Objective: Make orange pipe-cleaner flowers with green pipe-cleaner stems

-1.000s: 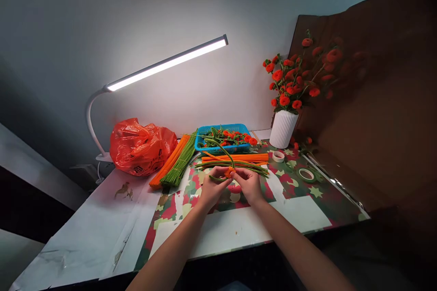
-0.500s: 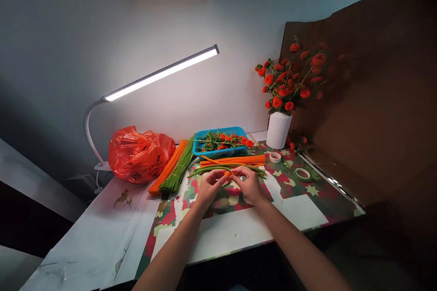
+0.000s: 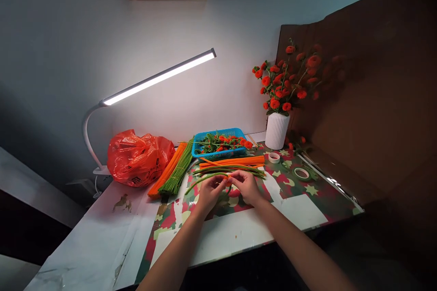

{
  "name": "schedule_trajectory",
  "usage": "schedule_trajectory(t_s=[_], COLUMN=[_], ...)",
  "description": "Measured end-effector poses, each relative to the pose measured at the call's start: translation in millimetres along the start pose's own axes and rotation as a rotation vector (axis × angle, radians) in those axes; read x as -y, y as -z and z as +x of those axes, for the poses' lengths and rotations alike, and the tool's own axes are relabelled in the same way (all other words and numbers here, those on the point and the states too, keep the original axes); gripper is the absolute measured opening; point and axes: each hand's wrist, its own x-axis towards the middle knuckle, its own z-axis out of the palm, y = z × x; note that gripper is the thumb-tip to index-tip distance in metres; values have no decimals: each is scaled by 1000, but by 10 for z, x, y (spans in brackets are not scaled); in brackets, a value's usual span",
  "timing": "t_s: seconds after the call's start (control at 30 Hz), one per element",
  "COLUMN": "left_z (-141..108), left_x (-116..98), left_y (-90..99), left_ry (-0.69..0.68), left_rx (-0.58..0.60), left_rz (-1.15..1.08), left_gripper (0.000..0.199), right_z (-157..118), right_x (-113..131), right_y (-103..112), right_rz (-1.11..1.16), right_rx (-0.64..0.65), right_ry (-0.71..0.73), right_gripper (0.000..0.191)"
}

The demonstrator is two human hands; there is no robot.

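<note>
Close together over the table, my left hand [image 3: 210,192] and my right hand [image 3: 247,187] pinch a small orange pipe-cleaner flower [image 3: 228,178] between their fingertips. A green pipe cleaner [image 3: 198,182] runs from the flower, arching out past my left fingers, and a short green end hangs below. Fingers hide most of the flower, so how the green piece joins it cannot be made out. Just behind my hands lie loose orange pipe cleaners [image 3: 239,161] and green pipe cleaners [image 3: 249,171].
A blue basket [image 3: 193,150] of orange flowers stands behind, beside bundled green stems [image 3: 175,175] and orange stems [image 3: 164,176]. Left are a red plastic bag [image 3: 136,157] and a lamp [image 3: 159,77]. Right are a white vase [image 3: 277,132] and tape rolls [image 3: 302,173].
My hands have turned the flower slightly, and the green pipe cleaner now sticks out farther to the left. The view has shifted a little.
</note>
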Motion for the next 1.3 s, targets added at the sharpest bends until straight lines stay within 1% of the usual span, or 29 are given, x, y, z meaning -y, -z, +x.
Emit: schedule_trajectory(t_s=[0.1, 0.27, 0.43, 0.57, 0.67, 0.77, 0.83, 0.9, 1.0, 1.07, 1.17, 1.23, 1.3], left_z=[-5, -5, -1, 13, 35, 59, 65, 60, 40, 29, 21, 18, 14], left_x=[-13, -16, 37, 57, 50, 29, 14, 6, 16, 31, 38, 20, -9], left_y=[9, 21, 16, -2, -18, -26, -25, -21, -7, 6, 25, 28, 20], left_ry=[0, -7, -11, 13, 51, 125, 172, 206, 218, 231, 329, 387, 362], left_rx=[39, 70, 15, 14, 11, -23, -38, -22, 2, 6, 67, 115, 120], left_rz=[-3, 16, 37, -23, -94, -159, -183, -191, -181, -164, -221, -317, -366], left_gripper=[26, 24, 26, 28, 33, 37, 37, 36, 37, 38, 36, 34, 30], right_z=[3, -9, 3, 13, 24, 43, 51, 47, 26, 18, 33, 55, 74], right_x=[-29, -21, -16, -54, -103, -125, -106, -67, -10, 8, 7, -2, -5], right_y=[4, 2, -9, -18, -25, -34, -41, -47, -49, -46, -41, -36, -29], right_rz=[55, 24, -33, -21, -4, 36, 88, 127, 162, 170, 176, 208, 262], right_rx=[20, 22, 10, -7, -47, -89, -123, -101, 6, 30, -12, -103, -224], right_ry=[-39, -64, -55, -82, -101, -75, -91, -154, -264, -285, -244, -216, -218], right_gripper=[23, 25, 27, 31, 33, 34, 38, 42, 42, 42, 37, 36, 36])
